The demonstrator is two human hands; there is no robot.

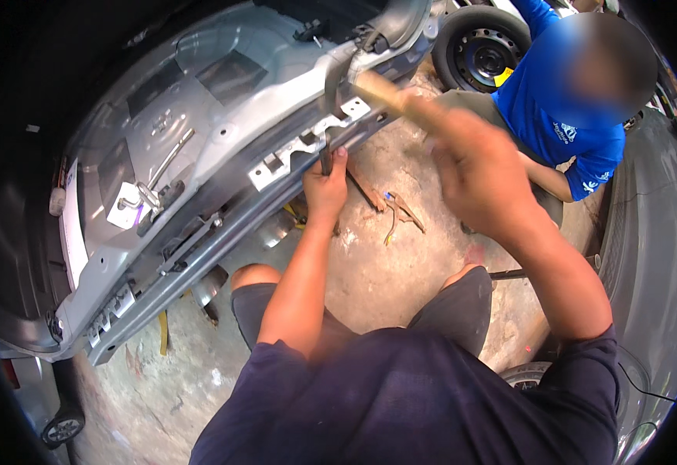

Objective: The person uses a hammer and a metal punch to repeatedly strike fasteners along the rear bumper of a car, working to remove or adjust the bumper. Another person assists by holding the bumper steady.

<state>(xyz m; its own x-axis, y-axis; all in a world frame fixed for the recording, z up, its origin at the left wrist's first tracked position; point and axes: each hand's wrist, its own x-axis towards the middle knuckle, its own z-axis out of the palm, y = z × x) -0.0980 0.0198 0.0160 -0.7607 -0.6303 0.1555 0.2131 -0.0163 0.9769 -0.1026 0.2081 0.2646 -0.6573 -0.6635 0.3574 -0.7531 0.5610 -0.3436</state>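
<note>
My right hand (482, 174), blurred by motion, is closed around the wooden handle of a hammer (385, 91). The hammer's dark head lies over the edge of the car's grey rear panel (276, 116); whether it touches anything cannot be told. Below it, my left hand (324, 190) grips a dark metal bar, perhaps a chisel (325, 160), upright with the thumb along it. The bar's upper end meets a silver bracket strip (307, 146) on the panel. A long metal bumper beam (222, 236) runs beneath that strip.
In the open trunk area lies a metal ratchet-like tool (172, 159). Pliers with a yellowish handle (402, 213) rest on the concrete floor (369, 263). A person in a blue shirt (555, 101) crouches at the right, beside a spare wheel (482, 50). Another grey car (648, 232) stands close on my right.
</note>
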